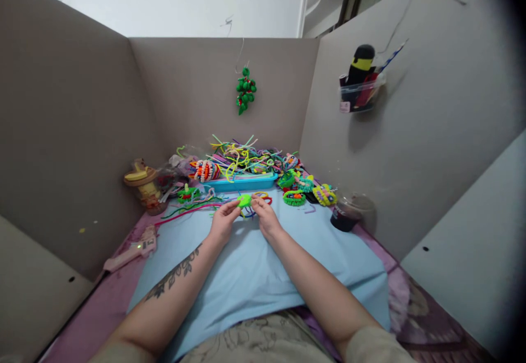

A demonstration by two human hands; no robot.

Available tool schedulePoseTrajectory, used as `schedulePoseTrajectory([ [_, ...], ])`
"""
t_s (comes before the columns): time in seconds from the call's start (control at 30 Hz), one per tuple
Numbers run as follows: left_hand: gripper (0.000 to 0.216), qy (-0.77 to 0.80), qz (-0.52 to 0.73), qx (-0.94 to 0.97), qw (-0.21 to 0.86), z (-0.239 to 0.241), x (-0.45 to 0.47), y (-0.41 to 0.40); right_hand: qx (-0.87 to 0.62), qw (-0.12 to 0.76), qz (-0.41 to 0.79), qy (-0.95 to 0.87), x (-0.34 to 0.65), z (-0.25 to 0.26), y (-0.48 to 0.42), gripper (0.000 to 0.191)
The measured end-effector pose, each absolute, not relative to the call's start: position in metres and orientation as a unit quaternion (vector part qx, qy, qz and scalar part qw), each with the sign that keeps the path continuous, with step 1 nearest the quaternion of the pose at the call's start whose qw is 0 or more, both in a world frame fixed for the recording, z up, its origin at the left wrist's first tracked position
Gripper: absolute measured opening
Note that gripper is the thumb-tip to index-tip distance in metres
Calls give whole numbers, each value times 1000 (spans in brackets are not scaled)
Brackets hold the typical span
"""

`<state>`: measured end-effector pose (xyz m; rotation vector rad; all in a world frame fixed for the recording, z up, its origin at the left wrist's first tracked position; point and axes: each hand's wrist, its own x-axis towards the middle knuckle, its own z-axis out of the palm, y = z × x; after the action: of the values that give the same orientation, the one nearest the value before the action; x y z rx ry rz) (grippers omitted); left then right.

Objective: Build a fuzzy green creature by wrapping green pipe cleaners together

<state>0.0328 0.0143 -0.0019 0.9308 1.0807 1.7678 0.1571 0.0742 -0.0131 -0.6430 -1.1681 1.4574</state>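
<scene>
Both of my hands meet over a light blue cloth point(255, 264). A small bright green pipe-cleaner piece point(245, 200) is pinched between them. My left hand point(224, 219) grips its left side with thumb and fingers closed. My right hand point(265, 214) holds its right side, fingers curled round it. Just beyond lies an orange and yellow pipe-cleaner ring point(261, 195). A blue tray point(242, 183) heaped with loose coloured pipe cleaners point(242, 157) stands behind the hands.
Finished woven rings point(306, 190) lie at the right of the tray. A dark cup point(344, 216) stands right, a pink glue gun point(131, 249) lies left, a jar point(144, 185) far left. Grey board walls enclose the space; a green ornament point(245, 90) and a tool holder point(361, 86) hang on them.
</scene>
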Motion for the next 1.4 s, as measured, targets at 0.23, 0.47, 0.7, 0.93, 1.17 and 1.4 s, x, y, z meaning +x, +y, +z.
schedulePoseTrajectory([
  [0.23,34,450,683,434,378,4,28,13,-293,544,541,-571,164,-16,82,18],
  [0.47,53,434,679,430,407,7,32,9,-303,537,528,-584,166,-17,85,19],
  [0.7,64,458,676,385,429,6,29,10,-315,499,455,-667,164,-27,87,13],
  [0.93,56,470,685,374,413,1,23,13,-322,502,344,-725,157,-24,88,7],
  [1.17,44,481,692,356,404,-4,17,14,-295,490,310,-759,154,-19,90,9],
  [1.4,41,469,702,332,419,-2,17,14,-271,488,313,-768,152,-17,89,6],
])
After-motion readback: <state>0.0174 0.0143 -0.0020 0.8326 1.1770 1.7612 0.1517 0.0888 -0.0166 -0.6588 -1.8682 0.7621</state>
